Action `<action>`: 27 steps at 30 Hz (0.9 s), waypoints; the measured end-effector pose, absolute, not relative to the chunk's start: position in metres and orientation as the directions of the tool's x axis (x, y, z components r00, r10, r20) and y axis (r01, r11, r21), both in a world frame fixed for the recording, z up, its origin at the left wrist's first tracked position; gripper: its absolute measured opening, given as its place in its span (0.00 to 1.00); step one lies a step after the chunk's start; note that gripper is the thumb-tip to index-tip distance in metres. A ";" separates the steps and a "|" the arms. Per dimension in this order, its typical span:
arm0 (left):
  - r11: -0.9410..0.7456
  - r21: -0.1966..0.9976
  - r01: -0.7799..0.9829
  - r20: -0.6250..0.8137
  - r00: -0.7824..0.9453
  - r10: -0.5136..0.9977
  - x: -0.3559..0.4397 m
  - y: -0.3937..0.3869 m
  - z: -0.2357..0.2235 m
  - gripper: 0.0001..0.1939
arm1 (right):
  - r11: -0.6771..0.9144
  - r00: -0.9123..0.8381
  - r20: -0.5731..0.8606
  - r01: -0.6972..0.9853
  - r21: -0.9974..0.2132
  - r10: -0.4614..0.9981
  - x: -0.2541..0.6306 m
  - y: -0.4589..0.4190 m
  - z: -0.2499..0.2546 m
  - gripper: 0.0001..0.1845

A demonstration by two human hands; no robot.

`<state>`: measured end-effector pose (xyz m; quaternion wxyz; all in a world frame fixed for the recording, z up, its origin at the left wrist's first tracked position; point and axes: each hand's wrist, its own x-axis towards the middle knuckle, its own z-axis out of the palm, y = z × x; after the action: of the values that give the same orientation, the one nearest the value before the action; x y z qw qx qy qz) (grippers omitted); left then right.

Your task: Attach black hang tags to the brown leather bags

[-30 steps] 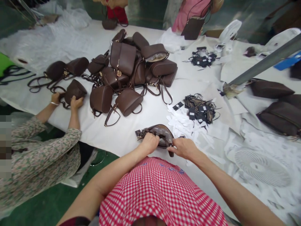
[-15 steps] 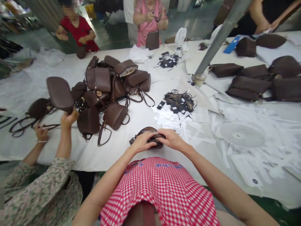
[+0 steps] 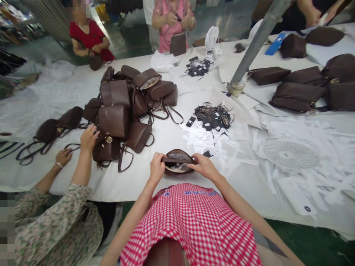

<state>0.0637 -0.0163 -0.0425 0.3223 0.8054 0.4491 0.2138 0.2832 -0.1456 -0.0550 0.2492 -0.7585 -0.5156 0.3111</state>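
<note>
A small brown handbag stands in front of me at the table's near edge, its top spread wide so that a pale lining and some clear plastic show inside. My left hand is closed on the left end of its opening. At the right end, my right hand grips the rim between thumb and fingers. A dark strip runs across the mouth of the bag from one hand to the other. Just beyond my right hand lie white paper strips and a heap of black hang tags.
A pile of brown handbags fills the table's left side, where a co-worker's hand touches it. A grey pole rises at the back right. More brown bags and a white fan lie right. Other people stand across the table.
My hands have moved apart to the two ends of the handbag, and its top now gapes open. The co-worker at left has put a raised bag down on the pile.
</note>
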 end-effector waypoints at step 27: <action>-0.960 0.140 0.244 -0.067 0.969 0.236 0.111 -0.071 -0.027 0.09 | -0.208 0.232 -0.143 0.289 -0.934 0.962 0.267 -0.159 -0.081 0.05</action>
<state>0.1109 -0.0705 -0.0274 0.0739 0.9895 0.1213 -0.0250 0.2666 -0.1593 -0.0813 0.4177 -0.6646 -0.4706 0.4029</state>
